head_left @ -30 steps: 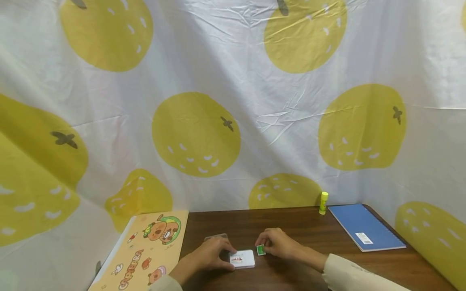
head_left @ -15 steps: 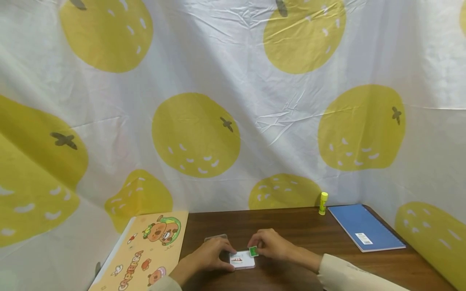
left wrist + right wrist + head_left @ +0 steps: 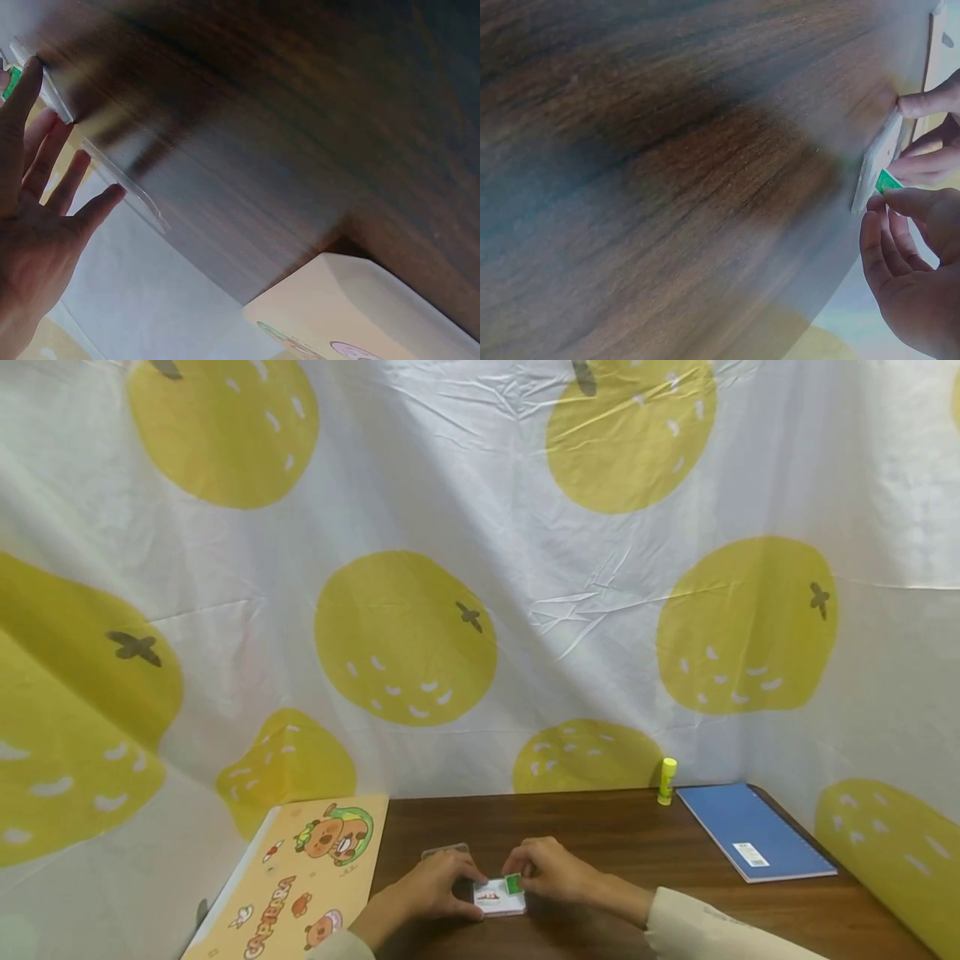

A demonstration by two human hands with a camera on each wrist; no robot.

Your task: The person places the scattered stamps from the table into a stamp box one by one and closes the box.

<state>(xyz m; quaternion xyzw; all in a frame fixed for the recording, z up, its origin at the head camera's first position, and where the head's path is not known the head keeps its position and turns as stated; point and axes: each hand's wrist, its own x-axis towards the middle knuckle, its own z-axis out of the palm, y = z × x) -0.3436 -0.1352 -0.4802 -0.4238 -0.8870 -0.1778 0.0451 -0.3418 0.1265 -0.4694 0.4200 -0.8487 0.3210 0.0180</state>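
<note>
My left hand (image 3: 441, 887) holds a flat white rectangular stack (image 3: 501, 905) by its left end, thumb at the near edge and index finger at the far edge. A small reddish picture shows on its top. My right hand (image 3: 557, 870) pinches a small green square with a white border (image 3: 513, 884) over the stack's far right corner. Whether the square touches the stack, I cannot tell. In the right wrist view, the green square (image 3: 886, 181) sits at the thumb tip. A clear plastic lid (image 3: 127, 187) lies by the left hand's outer fingers, partly hidden in the head view.
A tan capybara-print folder (image 3: 300, 877) lies on the left of the dark wooden table (image 3: 600, 818). Toward the back right stands a yellow glue stick (image 3: 666, 782), beside a blue notebook (image 3: 753, 831). A fruit-print curtain (image 3: 517, 677) hangs behind and along both sides.
My right hand has carried the green square leftward, from beside the white stack to over its far right corner. The left hand has kept its hold on the stack.
</note>
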